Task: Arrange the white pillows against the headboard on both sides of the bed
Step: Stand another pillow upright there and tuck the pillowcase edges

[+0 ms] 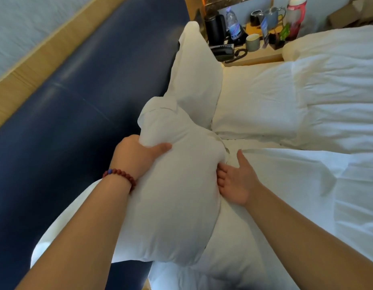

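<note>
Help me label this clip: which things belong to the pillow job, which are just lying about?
Job: held white pillow, leaning white pillow, blue padded headboard, left hand, right hand.
Lying about: black kettle, plastic water bottle, black telephone, grey cup.

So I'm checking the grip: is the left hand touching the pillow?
Touching. The head view shows the left hand clamped on the pillow, thumb pressed into the fabric.

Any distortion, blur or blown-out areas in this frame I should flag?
Head view: wide-angle bending curves the blue headboard and stretches both forearms at the edges; the duvet at right is nearly blown out, folds faint; nightstand clutter is soft; the pillow gripped by the left hand is evenly lit, the right hand sharp.
</note>
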### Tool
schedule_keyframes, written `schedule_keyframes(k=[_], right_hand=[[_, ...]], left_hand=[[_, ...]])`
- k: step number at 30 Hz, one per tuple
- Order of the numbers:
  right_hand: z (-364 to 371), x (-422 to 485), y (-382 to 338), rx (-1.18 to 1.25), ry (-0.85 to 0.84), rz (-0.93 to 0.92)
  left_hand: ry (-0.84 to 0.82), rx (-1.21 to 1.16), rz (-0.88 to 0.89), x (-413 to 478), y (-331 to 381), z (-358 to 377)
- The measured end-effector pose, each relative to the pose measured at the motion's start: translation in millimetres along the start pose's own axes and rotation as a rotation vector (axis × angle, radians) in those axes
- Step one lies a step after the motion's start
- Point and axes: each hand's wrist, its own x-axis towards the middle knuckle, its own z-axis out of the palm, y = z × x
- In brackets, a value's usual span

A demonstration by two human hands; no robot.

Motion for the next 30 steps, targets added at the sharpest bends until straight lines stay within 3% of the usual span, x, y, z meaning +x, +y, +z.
schedule_keyframes(k=[8,14,22,26,30], right_hand=[[46,33,-9,0.094,-0.252,0.01],[31,42,-1,0.059,-0.043,0.011],[-24,-33,24,0.14,-0.081,0.171],[-14,-18,64,0.09,-0.121,0.247],[-3,-1,72,-0.008,-0.024,0.22]], left_hand=[[0.275,-0.027,0.008,-22,-1,-29],[0.192,0.13,0.027,-4,2,15],[0.159,0.178,0.066,-28,-20,24],[0.082,0.232,0.096,-39,-24,29],[0.008,0.359,0.159,-55,-34,26]])
